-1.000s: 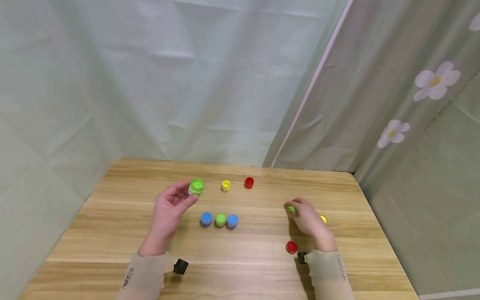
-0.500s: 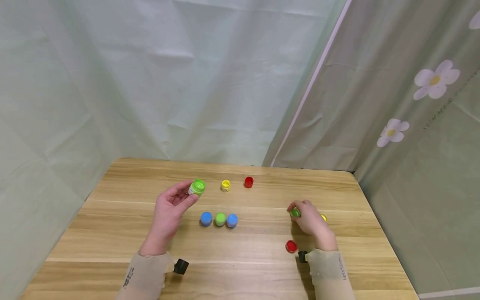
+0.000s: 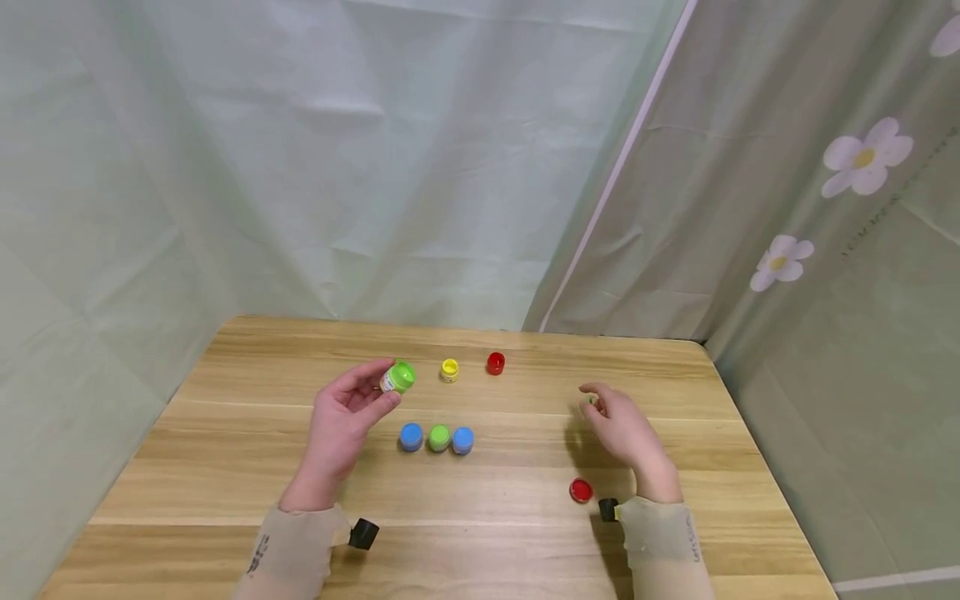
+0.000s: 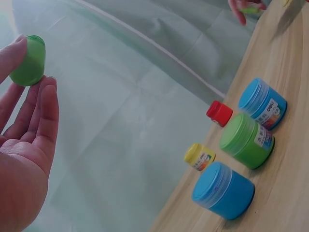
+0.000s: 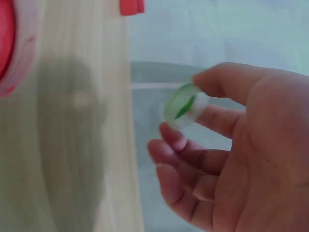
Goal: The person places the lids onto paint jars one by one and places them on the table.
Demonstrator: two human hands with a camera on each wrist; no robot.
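My left hand [image 3: 337, 429] holds a small green paint jar [image 3: 399, 377] without a lid, above the table's left half. Thumb and fingers pinch its sides, and its open mouth tilts to the right. On the other side, my right hand [image 3: 624, 429] pinches a green jar lid [image 5: 181, 104] between thumb and fingers, raised over the tabletop. In the right wrist view this lid stands tilted, showing a clear rim, and is slightly blurred. A red lid [image 3: 581, 491] lies on the table below my right hand.
On the wooden table [image 3: 495, 533], a blue jar [image 3: 411, 437], a green jar [image 3: 439, 438] and another blue jar [image 3: 462, 441] stand in a row, lidded. Behind them stand an open yellow jar [image 3: 449, 371] and an open red jar [image 3: 496, 363]. Curtains [image 3: 450, 167] surround the table.
My right hand has lifted and turned with the green lid. The green jar in my left hand has shifted slightly right and tilted more. A yellow lid beside my right hand is now hidden.
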